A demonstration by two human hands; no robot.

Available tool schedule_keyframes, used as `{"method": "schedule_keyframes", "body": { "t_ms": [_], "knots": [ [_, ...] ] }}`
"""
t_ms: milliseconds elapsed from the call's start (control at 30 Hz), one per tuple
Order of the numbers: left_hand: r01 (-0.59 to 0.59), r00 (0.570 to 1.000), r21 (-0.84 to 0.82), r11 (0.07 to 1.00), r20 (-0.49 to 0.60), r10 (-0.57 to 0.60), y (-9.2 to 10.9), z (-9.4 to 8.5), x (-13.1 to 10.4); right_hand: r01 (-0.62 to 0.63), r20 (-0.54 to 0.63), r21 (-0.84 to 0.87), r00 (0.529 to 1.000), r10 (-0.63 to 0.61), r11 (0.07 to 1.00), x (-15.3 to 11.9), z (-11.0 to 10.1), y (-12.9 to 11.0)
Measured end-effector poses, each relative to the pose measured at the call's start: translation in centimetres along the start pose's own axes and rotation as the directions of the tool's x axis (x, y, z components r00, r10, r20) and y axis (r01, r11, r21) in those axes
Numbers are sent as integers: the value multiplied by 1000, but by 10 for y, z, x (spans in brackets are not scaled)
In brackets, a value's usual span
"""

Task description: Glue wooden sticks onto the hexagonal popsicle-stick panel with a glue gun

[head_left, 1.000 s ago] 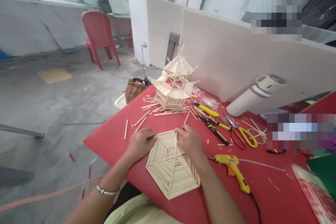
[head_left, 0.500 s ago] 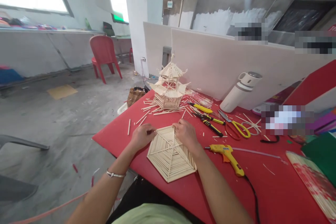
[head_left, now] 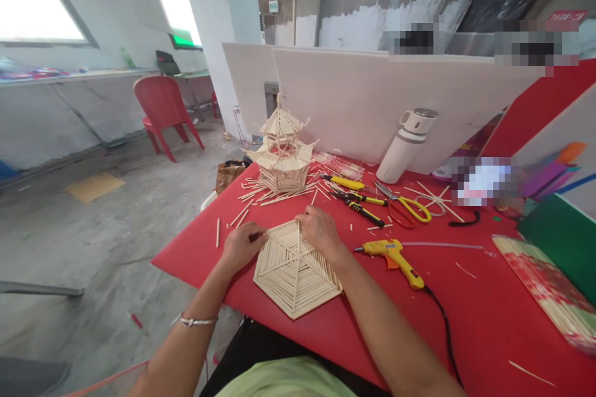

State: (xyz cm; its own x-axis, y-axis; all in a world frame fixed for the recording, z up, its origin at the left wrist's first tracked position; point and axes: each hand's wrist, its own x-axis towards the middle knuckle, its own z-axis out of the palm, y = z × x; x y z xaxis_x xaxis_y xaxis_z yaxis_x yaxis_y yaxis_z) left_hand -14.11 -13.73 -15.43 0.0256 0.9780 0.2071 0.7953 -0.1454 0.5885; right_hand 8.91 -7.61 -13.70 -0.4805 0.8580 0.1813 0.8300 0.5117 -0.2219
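A hexagonal panel of thin wooden sticks (head_left: pixel 293 294) lies on the red tabletop (head_left: pixel 335 347) in front of me, its ribs meeting at the middle. My left hand (head_left: pixel 242 247) is closed at the panel's upper left corner, thumb and fingers pinching its edge. At the top corner, my right hand (head_left: pixel 320 229) has its fingers curled down on the rim, closed on it. Just beyond stands a small pagoda model of sticks (head_left: pixel 283 161) with two roof tiers. A yellow glue gun (head_left: pixel 395 257) lies to the right of my right forearm.
Loose sticks surround the pagoda. Right of it lie a yellow cutter knife (head_left: pixel 347 182), pliers (head_left: pixel 365 211) and yellow-handled scissors (head_left: pixel 414 206). A white flask (head_left: pixel 404 149) stands before a white board (head_left: pixel 344 99). A bag of sticks (head_left: pixel 540 291) lies far right. The glue gun's cord trails to the front edge.
The view has turned slightly to the right, so everything sits further left. Both hands stay at the same corners of the panel, and the panel looks unmoved on the table.
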Motion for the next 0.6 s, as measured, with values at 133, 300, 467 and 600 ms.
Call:
{"method": "schedule_keyframes", "body": {
  "t_ms": [133,300,467,600],
  "knots": [
    [-7,1000,-25,1000,9,8,0,-1,1,-7,0,3,1000,7,1000,0,-1,0],
    [-5,1000,-25,1000,21,6,2,-2,1,-11,-4,6,1000,11,1000,1,-1,0],
    [5,1000,-23,1000,22,-5,3,-1,1,-13,-3,2,1000,13,1000,1,0,1],
    [3,1000,-16,1000,26,-3,1,-1,1,-11,-7,-4,1000,11,1000,1,1,1]
  ]
}}
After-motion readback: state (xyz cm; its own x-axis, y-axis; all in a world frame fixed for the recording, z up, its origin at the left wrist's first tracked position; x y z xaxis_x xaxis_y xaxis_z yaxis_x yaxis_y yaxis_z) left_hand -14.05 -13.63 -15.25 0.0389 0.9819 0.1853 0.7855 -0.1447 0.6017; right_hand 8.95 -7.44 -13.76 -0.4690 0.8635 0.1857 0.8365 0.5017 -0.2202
